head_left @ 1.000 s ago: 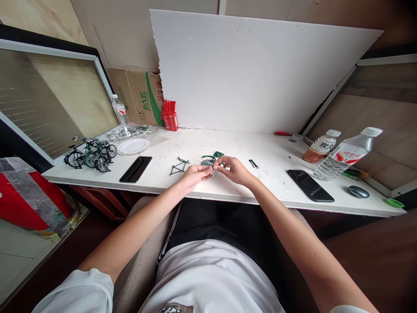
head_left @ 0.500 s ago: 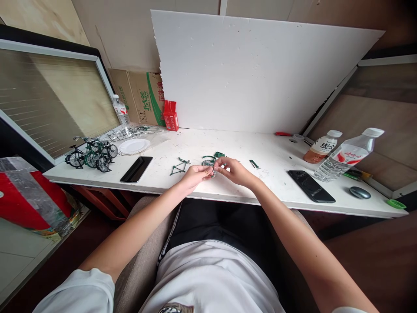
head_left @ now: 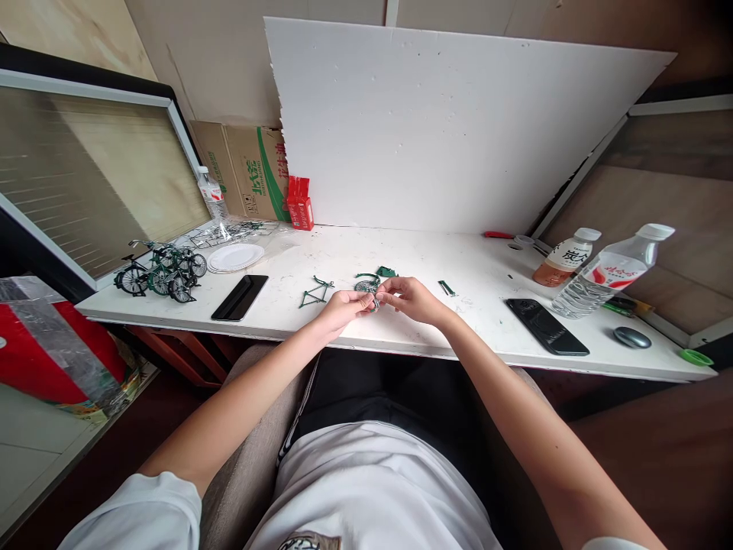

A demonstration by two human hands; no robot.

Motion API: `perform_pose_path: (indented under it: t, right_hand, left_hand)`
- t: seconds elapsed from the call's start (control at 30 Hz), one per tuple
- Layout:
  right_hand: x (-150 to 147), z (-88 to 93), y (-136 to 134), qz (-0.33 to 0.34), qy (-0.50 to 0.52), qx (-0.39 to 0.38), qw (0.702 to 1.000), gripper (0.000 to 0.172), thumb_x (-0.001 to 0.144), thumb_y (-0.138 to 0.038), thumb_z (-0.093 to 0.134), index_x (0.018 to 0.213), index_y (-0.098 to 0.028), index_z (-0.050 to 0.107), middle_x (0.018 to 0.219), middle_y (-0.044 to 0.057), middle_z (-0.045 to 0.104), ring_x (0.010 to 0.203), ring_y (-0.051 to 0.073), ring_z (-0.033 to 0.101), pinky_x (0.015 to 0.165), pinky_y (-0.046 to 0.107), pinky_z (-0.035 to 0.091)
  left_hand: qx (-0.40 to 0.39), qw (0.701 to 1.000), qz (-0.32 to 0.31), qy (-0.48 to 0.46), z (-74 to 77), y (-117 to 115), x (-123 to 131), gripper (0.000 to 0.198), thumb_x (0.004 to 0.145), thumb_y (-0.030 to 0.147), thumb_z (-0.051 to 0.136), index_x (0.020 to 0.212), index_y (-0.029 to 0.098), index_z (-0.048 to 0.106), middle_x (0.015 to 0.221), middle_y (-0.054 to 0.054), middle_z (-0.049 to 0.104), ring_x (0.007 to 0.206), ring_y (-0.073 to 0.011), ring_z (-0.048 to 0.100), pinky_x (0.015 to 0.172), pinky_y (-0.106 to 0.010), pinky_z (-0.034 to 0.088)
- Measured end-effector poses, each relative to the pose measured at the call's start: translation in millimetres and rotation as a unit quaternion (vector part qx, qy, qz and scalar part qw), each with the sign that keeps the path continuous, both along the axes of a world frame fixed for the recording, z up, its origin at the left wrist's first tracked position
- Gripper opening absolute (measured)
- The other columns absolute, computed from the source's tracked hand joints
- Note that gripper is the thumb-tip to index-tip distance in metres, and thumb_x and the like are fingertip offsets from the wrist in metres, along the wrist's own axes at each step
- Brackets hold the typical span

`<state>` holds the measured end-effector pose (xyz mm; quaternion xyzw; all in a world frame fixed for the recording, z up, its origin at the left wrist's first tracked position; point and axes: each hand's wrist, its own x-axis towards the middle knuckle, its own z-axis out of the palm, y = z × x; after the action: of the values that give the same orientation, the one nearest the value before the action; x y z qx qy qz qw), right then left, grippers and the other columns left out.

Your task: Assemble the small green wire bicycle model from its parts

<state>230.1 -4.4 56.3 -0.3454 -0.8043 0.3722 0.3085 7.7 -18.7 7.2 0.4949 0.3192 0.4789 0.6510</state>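
My left hand and my right hand meet over the white table, near its front edge. Both pinch a small model bicycle wheel, grey with spokes, held between the fingertips. A green model bicycle frame lies on the table just left of my left hand. More small green parts lie just behind the hands, and a short green piece lies to the right of my right hand.
Finished green model bicycles, a white plate and a black phone lie at the left. Another black phone, two bottles, a mouse sit at the right. A white foam board stands behind.
The hands stay together on the wheel; the fingers have only shifted slightly. Nothing else has moved.
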Motion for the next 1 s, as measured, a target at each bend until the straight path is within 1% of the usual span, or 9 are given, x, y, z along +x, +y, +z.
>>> perform_pose_path:
  t: [0.2, 0.33, 0.47, 0.57, 0.67, 0.87, 1.0]
  right_hand:
    - [4.0, -1.0, 2.2, 0.023, -0.004, -0.031, 0.999, 0.046, 0.098, -0.067, 0.067, 0.104, -0.022, 0.076, 0.099, 0.008, 0.075, 0.095, 0.023, 0.069, 0.076, 0.035, 0.056]
    - [4.2, -2.0, 2.4, 0.031, 0.005, -0.028, 0.999, 0.046, 0.098, -0.067, 0.067, 0.104, -0.022, 0.075, 0.100, 0.008, 0.074, 0.096, 0.023, 0.069, 0.077, 0.035, 0.056]
    - [3.2, -4.7, 3.9, 0.027, 0.005, -0.019, 0.999, 0.045, 0.098, -0.066, 0.067, 0.104, -0.021, 0.075, 0.099, 0.008, 0.074, 0.095, 0.023, 0.069, 0.077, 0.035, 0.056]
    - [2.4, -5.5, 4.1, 0.014, 0.001, -0.003, 1.000, 0.044, 0.099, -0.064, 0.068, 0.104, -0.021, 0.076, 0.099, 0.008, 0.076, 0.092, 0.023, 0.069, 0.079, 0.036, 0.056]
    - [1.5, -4.2, 2.6, 0.002, -0.007, 0.021, 1.000, 0.041, 0.099, -0.061, 0.066, 0.103, -0.022, 0.076, 0.100, 0.009, 0.078, 0.091, 0.023, 0.070, 0.080, 0.037, 0.055]
    - [-0.2, -2.1, -0.2, -0.003, -0.032, 0.068, 0.997, 0.034, 0.102, -0.055, 0.062, 0.101, -0.023, 0.074, 0.102, 0.009, 0.080, 0.092, 0.025, 0.072, 0.079, 0.037, 0.055]
    - [-0.8, -1.9, -0.4, -0.009, -0.038, 0.082, 0.996, 0.032, 0.102, -0.052, 0.061, 0.100, -0.023, 0.075, 0.102, 0.009, 0.080, 0.092, 0.025, 0.073, 0.078, 0.037, 0.055]
  left_hand:
    - [0.006, 1.000, -0.006, 0.005, 2.3, -2.4, -1.2, 0.042, 0.070, 0.046, 0.101, 0.080, 0.011, 0.080, 0.087, -0.009, 0.073, 0.095, -0.0227, 0.067, 0.106, -0.046, 0.047]
    - [0.012, 1.000, -0.014, 0.004, 2.8, -2.8, -1.7, 0.039, 0.073, 0.045, 0.099, 0.080, 0.012, 0.079, 0.086, -0.009, 0.073, 0.096, -0.0234, 0.067, 0.104, -0.045, 0.048]
    - [0.008, 1.000, -0.007, 0.007, 0.2, -0.8, -0.9, 0.042, 0.071, 0.047, 0.100, 0.082, 0.011, 0.080, 0.088, -0.009, 0.073, 0.095, -0.0227, 0.067, 0.103, -0.045, 0.049]
    - [0.005, 1.000, 0.002, 0.007, -3.0, 1.6, 0.0, 0.045, 0.069, 0.047, 0.101, 0.083, 0.010, 0.081, 0.088, -0.010, 0.073, 0.092, -0.0220, 0.067, 0.102, -0.046, 0.049]
    - [0.009, 1.000, 0.001, 0.006, -5.1, 3.0, 0.0, 0.044, 0.071, 0.047, 0.100, 0.083, 0.010, 0.081, 0.087, -0.010, 0.073, 0.091, -0.0222, 0.067, 0.101, -0.046, 0.049]
    - [0.009, 1.000, 0.000, 0.009, -5.2, 2.7, -0.5, 0.042, 0.072, 0.047, 0.099, 0.084, 0.010, 0.081, 0.087, -0.010, 0.074, 0.092, -0.0228, 0.068, 0.101, -0.046, 0.049]
    - [0.010, 1.000, 0.003, 0.011, -4.9, 2.6, 0.1, 0.043, 0.071, 0.048, 0.100, 0.084, 0.011, 0.081, 0.087, -0.010, 0.074, 0.091, -0.0229, 0.068, 0.100, -0.046, 0.049]
